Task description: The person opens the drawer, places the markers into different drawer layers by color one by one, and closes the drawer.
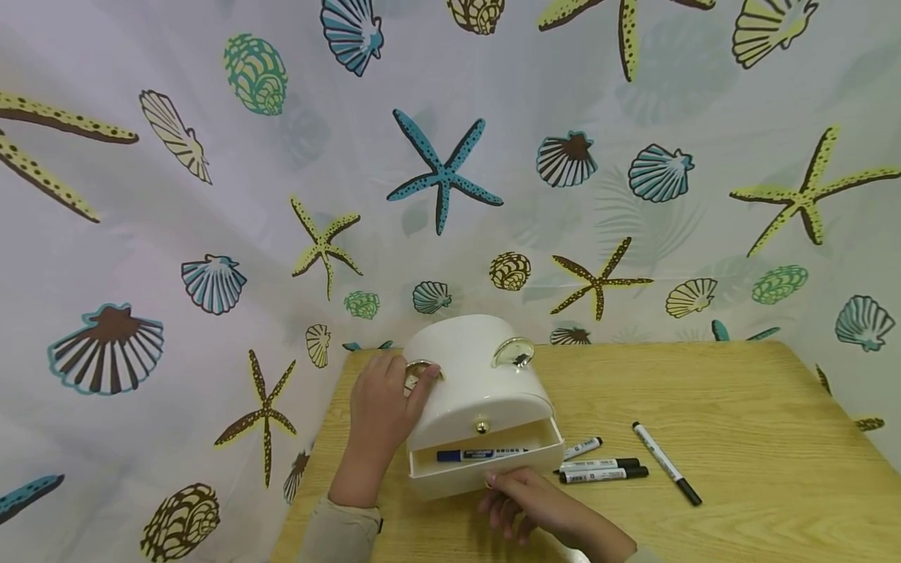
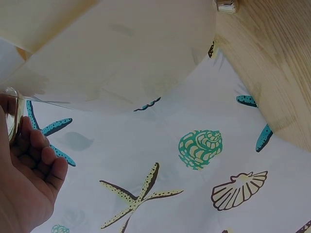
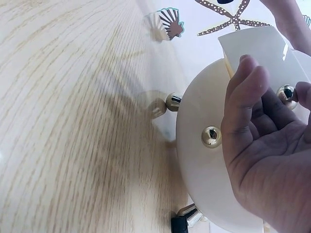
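Observation:
A white rounded box (image 1: 464,352) stands on the table, its middle drawer (image 1: 450,478) pulled partly out. Inside the drawer lies a blue-capped marker (image 1: 482,454). My left hand (image 1: 383,407) grips the gold handle (image 2: 15,116) on the box's left side, fingers curled through it. At the drawer front, my right hand (image 1: 535,504) pinches the small gold knob (image 3: 286,94) with the thumb against it. Another gold knob (image 1: 482,427) sits on the panel above the drawer, and a third knob (image 3: 212,137) on the rounded panel below.
Right of the box, several black-capped markers lie on the wooden table (image 1: 739,422), one marker (image 1: 667,463) apart from the others. A second gold handle (image 1: 514,352) is on the box's right side. Gold feet (image 3: 173,102) support the box. A shell-and-starfish-patterned curtain (image 1: 493,94) surrounds the table.

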A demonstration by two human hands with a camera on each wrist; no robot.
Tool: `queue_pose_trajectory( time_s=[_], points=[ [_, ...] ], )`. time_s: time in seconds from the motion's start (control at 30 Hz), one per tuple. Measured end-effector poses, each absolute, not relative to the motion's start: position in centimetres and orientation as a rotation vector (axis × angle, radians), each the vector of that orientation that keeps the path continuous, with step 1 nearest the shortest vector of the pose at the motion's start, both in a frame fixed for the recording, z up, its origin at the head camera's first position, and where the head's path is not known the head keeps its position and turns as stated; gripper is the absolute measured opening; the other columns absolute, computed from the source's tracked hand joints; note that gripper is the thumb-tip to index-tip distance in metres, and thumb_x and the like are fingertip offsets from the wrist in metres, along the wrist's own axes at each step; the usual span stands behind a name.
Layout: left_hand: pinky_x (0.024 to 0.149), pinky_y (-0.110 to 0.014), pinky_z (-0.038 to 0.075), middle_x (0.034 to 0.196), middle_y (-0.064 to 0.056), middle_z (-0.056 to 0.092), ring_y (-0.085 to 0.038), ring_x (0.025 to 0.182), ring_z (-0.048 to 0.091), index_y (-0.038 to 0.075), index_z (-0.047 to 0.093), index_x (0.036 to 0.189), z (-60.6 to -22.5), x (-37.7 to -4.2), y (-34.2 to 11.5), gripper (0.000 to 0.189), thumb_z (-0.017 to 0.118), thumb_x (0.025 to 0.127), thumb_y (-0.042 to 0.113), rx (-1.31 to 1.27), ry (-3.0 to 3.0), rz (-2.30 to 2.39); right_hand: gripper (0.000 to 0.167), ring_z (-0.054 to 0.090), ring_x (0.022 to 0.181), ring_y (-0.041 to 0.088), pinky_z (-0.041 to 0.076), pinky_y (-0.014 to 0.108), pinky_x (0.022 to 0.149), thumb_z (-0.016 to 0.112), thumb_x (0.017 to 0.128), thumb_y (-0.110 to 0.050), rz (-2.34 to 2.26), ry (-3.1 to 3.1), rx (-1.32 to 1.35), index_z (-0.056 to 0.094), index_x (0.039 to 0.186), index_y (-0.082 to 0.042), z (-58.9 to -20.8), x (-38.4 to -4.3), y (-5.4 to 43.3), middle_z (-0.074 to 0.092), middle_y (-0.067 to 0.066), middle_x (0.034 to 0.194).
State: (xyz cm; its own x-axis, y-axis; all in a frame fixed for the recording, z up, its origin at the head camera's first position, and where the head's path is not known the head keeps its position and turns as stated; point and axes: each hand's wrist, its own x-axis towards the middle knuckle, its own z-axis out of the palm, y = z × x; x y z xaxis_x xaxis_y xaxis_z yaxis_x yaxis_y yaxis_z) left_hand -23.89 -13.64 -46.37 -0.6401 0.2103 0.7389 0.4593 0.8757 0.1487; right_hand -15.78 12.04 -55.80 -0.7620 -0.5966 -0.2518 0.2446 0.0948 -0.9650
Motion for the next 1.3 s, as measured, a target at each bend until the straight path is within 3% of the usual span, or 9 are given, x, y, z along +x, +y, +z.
queue_pose_trajectory(
  time_s=[0.23, 1.3],
  points=[
    [0.058, -0.029, 0.038, 0.077, -0.002, 0.054, -0.019, 0.068, 0.047, 0.01, 0.052, 0.074, -46.3, -23.7, -13.5, 0.054, 0.065, 0.102, 0.055, -0.473, -2.28, -0.424, 0.065, 0.061, 0.062, 0.009, 0.048, 0.023, 0.049, 0.049, 0.11, -0.048, -1.738, 1.789, -0.307, 0.071, 0.106, 0.013, -55.6, -15.9, 11.7, 0.07, 0.0, 0.077],
    [0.055, -0.027, 0.033, 0.071, 0.0, 0.047, -0.018, 0.064, 0.043, 0.007, 0.054, 0.073, -46.4, -23.7, -13.5, 0.055, 0.067, 0.101, 0.052, -0.456, -2.292, -0.437, 0.059, 0.061, 0.059, 0.01, 0.048, 0.027, 0.049, 0.05, 0.108, -0.045, -1.753, 1.862, -0.264, 0.074, 0.099, 0.008, -55.2, -18.1, 10.8, 0.069, 0.0, 0.073]
  ],
)
